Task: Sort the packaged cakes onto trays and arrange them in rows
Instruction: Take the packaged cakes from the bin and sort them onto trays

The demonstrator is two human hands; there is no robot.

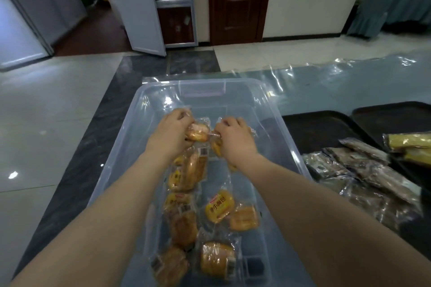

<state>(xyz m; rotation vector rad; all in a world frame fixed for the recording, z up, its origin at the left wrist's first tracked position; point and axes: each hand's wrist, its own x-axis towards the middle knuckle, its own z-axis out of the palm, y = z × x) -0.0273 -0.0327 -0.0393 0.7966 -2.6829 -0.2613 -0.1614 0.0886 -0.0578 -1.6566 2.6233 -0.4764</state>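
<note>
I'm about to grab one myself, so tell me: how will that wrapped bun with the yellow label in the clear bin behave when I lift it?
The yellow-label bun is probably light and soft, since it looks like puffy bread. Its glossy, crinkled wrapper may feel slippery and floppy at the edges. It lies flat in the clear bin, so rolling seems unlikely.

Golden packaged cakes [219, 208] lie scattered in bin; dark tray [310, 123] beside.

Clear bin [277, 123], centre: my left hand [173, 129] grips a wrapped cake [198, 133]; right hand [234, 135] grips another pkg [217, 144]. Loose yellow cakes [219, 208] near. Black trays [321, 128] right w/ dark pkgs [363, 170].
</note>
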